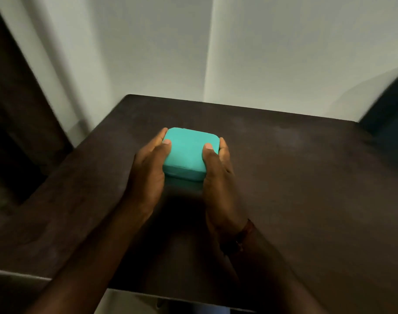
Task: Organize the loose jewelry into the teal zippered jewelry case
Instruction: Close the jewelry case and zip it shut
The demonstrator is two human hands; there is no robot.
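Teal case (189, 152) sits closed near the middle of the dark table (295, 177). My left hand (151, 168) and right hand (217, 171) grip its sides, thumbs on the lid, likely steadying it for unzipping. I see no loose jewelry.

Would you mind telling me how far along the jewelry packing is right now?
Done: nothing visibly packed; the teal case is closed. In hand: the left hand and right hand grip its sides, thumbs on the lid, at the dark table. Left: unzip it and load the jewelry, none of which is in view.
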